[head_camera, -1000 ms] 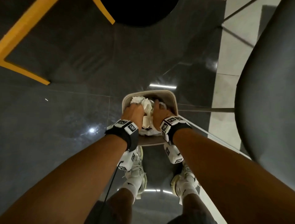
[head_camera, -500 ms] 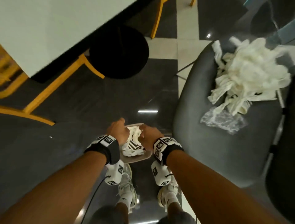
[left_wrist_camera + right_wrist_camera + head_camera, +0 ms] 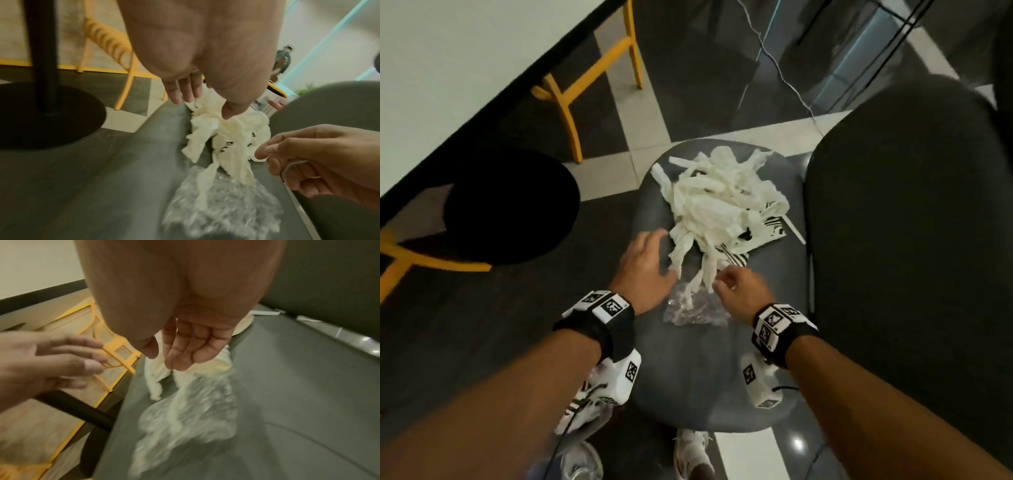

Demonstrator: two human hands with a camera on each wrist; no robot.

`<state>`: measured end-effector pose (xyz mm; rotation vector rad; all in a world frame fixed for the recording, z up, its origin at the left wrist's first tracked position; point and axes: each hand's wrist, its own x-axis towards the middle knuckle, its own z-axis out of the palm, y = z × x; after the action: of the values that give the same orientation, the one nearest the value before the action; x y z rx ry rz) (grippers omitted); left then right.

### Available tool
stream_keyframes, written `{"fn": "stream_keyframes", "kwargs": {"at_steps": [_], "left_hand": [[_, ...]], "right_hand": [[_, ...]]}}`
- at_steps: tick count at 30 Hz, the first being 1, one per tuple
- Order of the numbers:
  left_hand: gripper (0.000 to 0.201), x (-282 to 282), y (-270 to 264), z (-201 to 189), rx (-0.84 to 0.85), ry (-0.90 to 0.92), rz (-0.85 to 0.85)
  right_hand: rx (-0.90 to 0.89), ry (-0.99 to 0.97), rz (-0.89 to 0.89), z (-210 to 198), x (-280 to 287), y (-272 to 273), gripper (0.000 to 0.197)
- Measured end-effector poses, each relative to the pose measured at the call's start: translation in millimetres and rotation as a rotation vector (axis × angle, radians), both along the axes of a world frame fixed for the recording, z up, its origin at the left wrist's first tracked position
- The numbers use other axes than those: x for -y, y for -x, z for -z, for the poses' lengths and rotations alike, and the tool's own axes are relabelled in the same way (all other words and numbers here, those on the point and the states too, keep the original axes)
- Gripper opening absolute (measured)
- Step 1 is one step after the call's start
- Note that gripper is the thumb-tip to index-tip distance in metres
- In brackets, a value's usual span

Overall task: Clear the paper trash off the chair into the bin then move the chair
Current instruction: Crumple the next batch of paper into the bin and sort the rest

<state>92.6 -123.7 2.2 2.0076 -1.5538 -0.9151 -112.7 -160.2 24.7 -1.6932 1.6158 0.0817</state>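
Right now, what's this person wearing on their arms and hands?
Both forearms are bare, no sleeves or gloves. Each wrist carries a black strap, left strap and right strap, topped with white blocks printed with black square markers. A white camera unit hangs beneath the right wrist, with a thin black cable.

My two hands, the left hand (image 3: 645,265) and the right hand (image 3: 743,291), reach over one grey chair (image 3: 688,377) bearing one tangled heap of white paper trash (image 3: 722,205), its strips too many to count, and one clear plastic wrapper (image 3: 695,308). One black round table base (image 3: 510,209) stands nearby, with two yellow chair frames (image 3: 585,82).
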Motion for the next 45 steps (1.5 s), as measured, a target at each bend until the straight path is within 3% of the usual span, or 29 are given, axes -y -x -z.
{"fn": "stream_keyframes", "kwargs": {"at_steps": [2,5,7,10,12,15,17,21,25,27,31,34,36,38,42,45], "left_hand": [[0.089,38,32,-9,0.134,0.045,0.08],[0.106,91,66,-6,0.316,-0.032,0.17],[0.087,113,73,10,0.336,-0.116,0.181],[0.024,121,71,28,0.088,-0.088,0.03],[0.006,113,73,26,-0.094,-0.027,-0.143],[0.016,94,72,15,-0.337,-0.036,-0.298],[0.019,83,65,9,-0.456,-0.058,-0.389],[0.014,74,46,-1,-0.805,-0.06,-0.626],[0.035,70,27,-11,-0.994,-0.093,-0.683],[0.047,64,20,-15,-0.996,-0.07,-0.711],[0.04,42,6,-18,-0.968,-0.124,-0.611],[0.045,22,7,-20,-0.994,-0.227,-0.422],[0.048,10,9,-22,-1.048,-0.298,-0.383],[0.05,-2,3,-25,-1.113,-0.34,-0.443],[0.033,-39,-35,-23,-1.111,-0.331,-0.488],[0.049,-79,-77,-16,-1.151,-0.286,-0.543]], "right_hand": [[-0.019,-0.009,0.019,0,21,29,0.019],[0.006,0.07,0.038,4,58,54,0.018],[0.029,0.146,0.028,10,80,60,0.014],[0.029,0.307,-0.107,19,104,62,0.04],[-0.029,0.4,-0.237,20,113,61,0.07],[-0.148,0.325,-0.438,19,117,56,0.103],[-0.191,0.292,-0.554,19,114,51,0.111],[-0.224,0.36,-0.703,21,107,37,0.096],[-0.238,0.39,-0.784,19,102,17,0.043],[-0.164,0.386,-0.751,17,95,7,0.033],[0.153,0.116,-0.402,-1,79,-9,0.009],[0.434,-0.024,-0.105,-8,59,-33,0.02],[0.545,-0.101,-0.071,-9,41,-58,0.027],[0.569,-0.155,-0.106,-9,25,-82,0.03],[0.376,-0.156,-0.137,-7,0,-107,0.052],[0.454,-0.369,-0.1,-4,-27,-119,0.071]]}}
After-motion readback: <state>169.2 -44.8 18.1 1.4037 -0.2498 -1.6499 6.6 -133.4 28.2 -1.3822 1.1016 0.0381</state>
